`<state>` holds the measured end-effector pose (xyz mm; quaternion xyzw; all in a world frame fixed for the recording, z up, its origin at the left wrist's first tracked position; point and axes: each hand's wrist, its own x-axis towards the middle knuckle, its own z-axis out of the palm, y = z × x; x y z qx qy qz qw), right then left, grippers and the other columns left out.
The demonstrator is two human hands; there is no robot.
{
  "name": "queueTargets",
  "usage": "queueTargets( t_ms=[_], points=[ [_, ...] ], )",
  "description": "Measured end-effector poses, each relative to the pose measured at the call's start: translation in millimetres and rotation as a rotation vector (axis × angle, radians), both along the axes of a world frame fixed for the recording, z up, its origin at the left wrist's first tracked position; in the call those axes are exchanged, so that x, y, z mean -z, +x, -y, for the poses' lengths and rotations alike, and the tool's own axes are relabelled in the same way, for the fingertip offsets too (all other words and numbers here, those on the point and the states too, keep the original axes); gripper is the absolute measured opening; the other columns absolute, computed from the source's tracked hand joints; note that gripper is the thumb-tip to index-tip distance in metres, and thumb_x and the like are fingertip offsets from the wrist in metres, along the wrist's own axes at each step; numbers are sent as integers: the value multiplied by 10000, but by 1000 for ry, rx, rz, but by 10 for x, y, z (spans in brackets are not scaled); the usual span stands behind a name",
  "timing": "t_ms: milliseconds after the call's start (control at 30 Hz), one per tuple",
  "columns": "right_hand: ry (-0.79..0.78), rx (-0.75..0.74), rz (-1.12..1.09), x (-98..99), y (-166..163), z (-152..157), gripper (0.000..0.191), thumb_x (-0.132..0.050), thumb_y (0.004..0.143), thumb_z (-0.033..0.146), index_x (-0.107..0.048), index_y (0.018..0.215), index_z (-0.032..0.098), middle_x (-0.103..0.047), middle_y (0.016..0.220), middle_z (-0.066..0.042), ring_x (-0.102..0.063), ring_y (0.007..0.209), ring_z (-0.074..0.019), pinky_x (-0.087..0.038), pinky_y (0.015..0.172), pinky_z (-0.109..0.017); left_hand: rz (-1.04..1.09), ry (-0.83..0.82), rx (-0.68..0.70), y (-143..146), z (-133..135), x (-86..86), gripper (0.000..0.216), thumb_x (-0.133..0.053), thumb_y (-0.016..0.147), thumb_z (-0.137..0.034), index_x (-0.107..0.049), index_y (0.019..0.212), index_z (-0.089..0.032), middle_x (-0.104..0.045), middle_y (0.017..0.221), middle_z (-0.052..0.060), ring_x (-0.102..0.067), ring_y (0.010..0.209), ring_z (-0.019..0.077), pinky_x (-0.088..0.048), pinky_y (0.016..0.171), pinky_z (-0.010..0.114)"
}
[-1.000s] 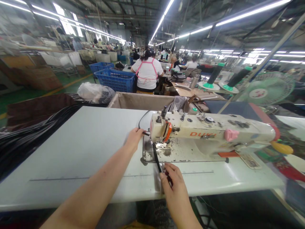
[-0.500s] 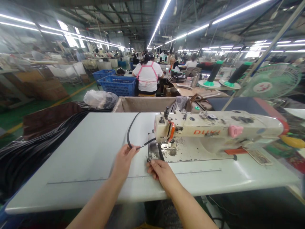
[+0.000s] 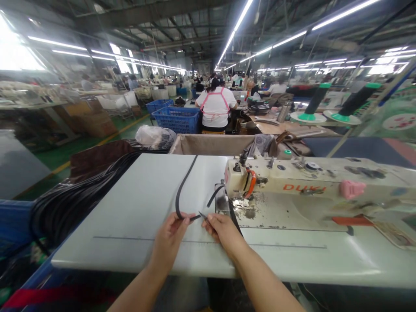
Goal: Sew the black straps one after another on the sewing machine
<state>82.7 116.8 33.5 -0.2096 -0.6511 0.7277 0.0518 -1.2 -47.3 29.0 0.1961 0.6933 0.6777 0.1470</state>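
Black strap (image 3: pixel 178 195) loops over the bench (image 3: pixel 130 225) from its far edge, near end pinched in left hand (image 3: pixel 170 232) | right hand (image 3: pixel 224 229) just beside it, gripping a pointed metal tool (image 3: pixel 203 215) | sewing machine (image 3: pixel 308 182) close by | risk, I'd say: the tip slips and nicks strap or fingers, hands being so close.

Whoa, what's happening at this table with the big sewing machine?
A person works at a white table with a sewing machine. Their left hand pinches a long black strap that curves across the table. Their right hand, close beside it, holds a small pointed tool at the strap's end.
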Motion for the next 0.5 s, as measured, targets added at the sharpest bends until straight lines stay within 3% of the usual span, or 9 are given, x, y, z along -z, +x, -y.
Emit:
queueTargets(
  t_ms=[100,133,267,300,367,433,500],
  points=[
    [150,27,-21,-61,79,-1,431,-568,902,624,-638,792,214,-512,641,25,-417,573,-131,-327,559,-265,29,-10,-5,-19,71,9,382,-714,871,-573,-681,993,-213,-789,1095,103,-742,1106,277,-597,1026,425],
    [267,53,-25,-75,130,-9,356,-619,893,565,-626,802,221,-546,693,10,-467,643,-154,-368,613,-280,31,-27,-7,-39,100,14,401,-709,866,-592,-686,987,-211,-791,1066,101,-748,1076,278,-605,1000,420],
    [1151,159,53,-22,415,-66,53,-681,863,214,-651,906,220,-656,936,-81,-584,916,-262,-464,836,-377,-25,-171,-6,-169,252,32,474,-621,892,-670,-724,927,-209,-784,985,102,-740,1008,281,-585,962,405],
    [1343,176,101,14,487,-85,139,-664,863,167,-679,994,212,-673,1020,-111,-601,970,-286,-480,863,-395,-27,-189,1,-209,294,37,491,-600,896,-682,-729,907,-208,-781,991,105,-736,999,278,-579,953,400],
    [1533,193,240,85,610,-118,373,-633,887,132,-667,1252,200,-681,1134,-139,-634,1019,-301,-514,858,-398,6,-218,33,-294,374,52,510,-599,882,-693,-725,875,-199,-771,976,105,-732,902,257,-581,875,381],
    [1571,139,405,122,693,-136,539,-595,929,135,-558,1464,190,-701,1113,-127,-678,970,-280,-542,796,-369,52,-276,66,-388,451,78,522,-627,844,-691,-722,907,-182,-746,852,79,-685,718,211,-557,720,340],
    [1547,41,545,108,736,-134,590,-542,960,117,-485,1544,178,-723,1045,-99,-714,886,-249,-554,742,-340,87,-355,68,-500,533,111,588,-646,796,-685,-725,1039,-155,-689,709,36,-593,585,172,-486,603,305]
  ],
)
